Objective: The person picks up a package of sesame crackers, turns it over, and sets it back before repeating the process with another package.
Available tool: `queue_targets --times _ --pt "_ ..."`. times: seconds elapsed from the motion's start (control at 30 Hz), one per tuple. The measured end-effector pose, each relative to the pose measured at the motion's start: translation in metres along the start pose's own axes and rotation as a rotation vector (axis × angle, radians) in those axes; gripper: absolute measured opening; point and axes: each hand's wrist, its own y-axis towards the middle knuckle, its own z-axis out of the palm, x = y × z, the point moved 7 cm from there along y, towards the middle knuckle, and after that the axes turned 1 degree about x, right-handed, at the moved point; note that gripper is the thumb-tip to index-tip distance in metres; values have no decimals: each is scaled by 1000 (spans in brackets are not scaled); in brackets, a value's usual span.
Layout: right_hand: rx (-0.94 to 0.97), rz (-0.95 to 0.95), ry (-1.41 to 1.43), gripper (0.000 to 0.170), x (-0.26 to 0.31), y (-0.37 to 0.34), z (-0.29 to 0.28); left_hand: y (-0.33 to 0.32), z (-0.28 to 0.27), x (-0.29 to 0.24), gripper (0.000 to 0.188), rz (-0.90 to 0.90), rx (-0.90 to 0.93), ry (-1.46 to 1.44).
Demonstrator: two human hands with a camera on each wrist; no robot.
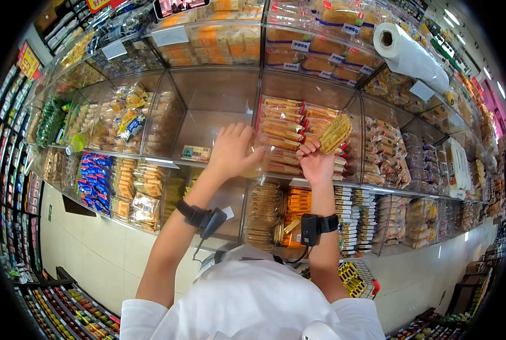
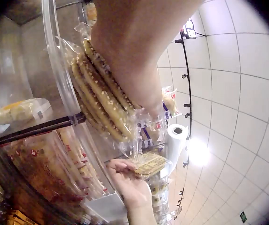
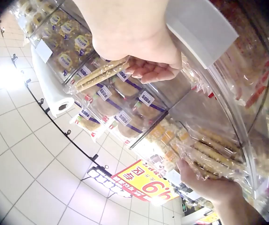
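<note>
My left hand point(image 1: 233, 150) is over the shelf bins, gripping a bundle of sesame-topped biscuits point(image 2: 99, 91) in clear wrappers. In the head view the hand covers most of that bundle; in the right wrist view the biscuits point(image 3: 214, 157) stick out past the thumb. To its right, my right hand point(image 1: 316, 164) pinches one flat oblong biscuit point(image 1: 336, 135) in a clear wrapper by its lower end, raised above a bin of red-edged packets point(image 1: 281, 127). Seen from the right wrist, this biscuit point(image 3: 99, 77) is edge-on, with the fingers curled at its end.
Left of the left hand, a small packet point(image 1: 196, 153) lies in a bin with a bare floor. A roll of plastic bags point(image 1: 403, 48) stands at upper right. Clear dividers and a front rim point(image 2: 54, 51) edge the bins. Below are orange packets point(image 1: 299, 207) and stacked biscuits point(image 1: 261, 212).
</note>
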Motion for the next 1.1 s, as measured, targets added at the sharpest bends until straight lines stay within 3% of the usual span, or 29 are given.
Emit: queue_targets --times 0.13,0.37,0.47,0.57,0.7,1.1 --pt "32 13 -1 36 1 4 -7 0 -1 0 38 0 4 9" --pt "-4 0 -15 28 0 -3 6 0 2 2 40 -52 64 -23" --pt "95 14 16 28 -2 0 8 1 0 2 40 -23 55 -31" --pt "70 36 13 33 -4 4 3 -1 -1 2 42 -2 72 -40" --pt "25 29 12 24 -4 1 10 -2 1 1 44 39 77 -54" --pt "-34 -19 -17 24 0 3 -3 -8 -1 1 43 94 32 -91"
